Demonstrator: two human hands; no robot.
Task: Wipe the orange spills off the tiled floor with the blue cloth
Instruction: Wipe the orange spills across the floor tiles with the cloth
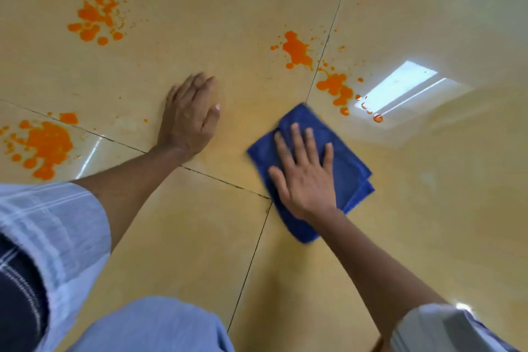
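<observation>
- Knee in pale blue cloth (154, 326) sits at the bottom edge, nearest the lens; a white-checked pale sleeve (54, 226) covers the left upper arm, and a second pale sleeve (445, 328) shows at the lower right.
- Tiled floor (200, 237): glossy yellow-beige tiles, dark grout lines crossing just beside the lower left edge of the cloth. A bright window reflection (405, 88) lies on the tile at the right.
- Blue cloth (350, 177): folded, flat on the floor right of centre, its far corner pointing at the nearest spill but not touching it. Edges slightly blurred.
- Left spill (47, 143): big orange blot with droplets, at the left edge, well apart from the cloth.
- Far spill (95, 13): scattered orange splatter, upper left, also well apart.
- Middle spill (297, 50): blot just left of a grout line, beyond the cloth.
- Right spill (335, 87): smaller blot and a trail of drops running into the reflection, near the cloth's far corner.
- Right hand (304, 174): flat on top of the cloth, fingers spread and straight, palm pressing down; nothing curled round it.
- Left hand (188, 120): flat on bare tile, fingers straight and close together, holding nothing, between the left spill and the cloth.
- Hands apart, each on its own patch.
</observation>
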